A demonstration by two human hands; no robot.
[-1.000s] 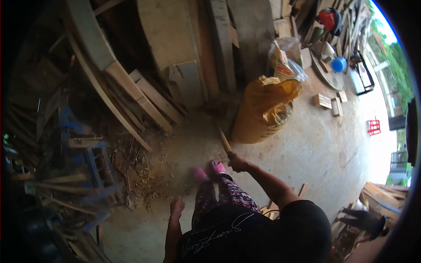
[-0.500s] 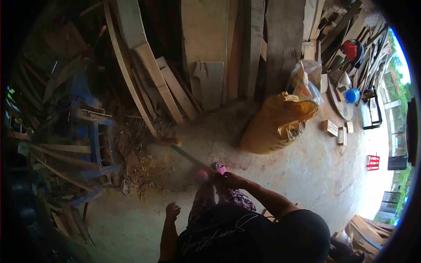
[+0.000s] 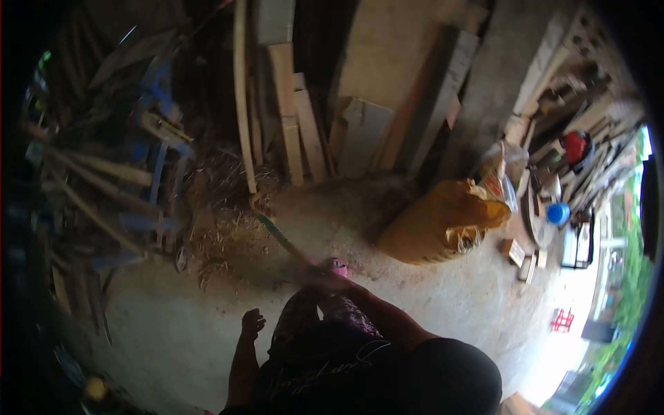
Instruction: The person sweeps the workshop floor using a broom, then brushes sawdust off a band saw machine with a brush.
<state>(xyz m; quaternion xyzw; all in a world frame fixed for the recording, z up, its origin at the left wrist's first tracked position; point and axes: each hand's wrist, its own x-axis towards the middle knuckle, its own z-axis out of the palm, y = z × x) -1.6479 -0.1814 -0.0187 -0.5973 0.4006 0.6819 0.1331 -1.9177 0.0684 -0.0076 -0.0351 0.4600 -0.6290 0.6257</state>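
The right hand [image 3: 315,275], blurred, grips a long, slim, green-banded tool [image 3: 280,236], best kept low, its far end beside loose tan shavings [image 3: 214,242]; the left hand [image 3: 254,322] hangs apart, half-open, empty.

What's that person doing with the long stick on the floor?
The person's right hand is holding a long, thin tool, maybe a broom, but it is too blurry to be sure. Its far end is down by the messy scraps on the floor, so this could be sweeping. The left hand looks empty. A big yellow-brown sack sits nearby, and boards lean behind it.
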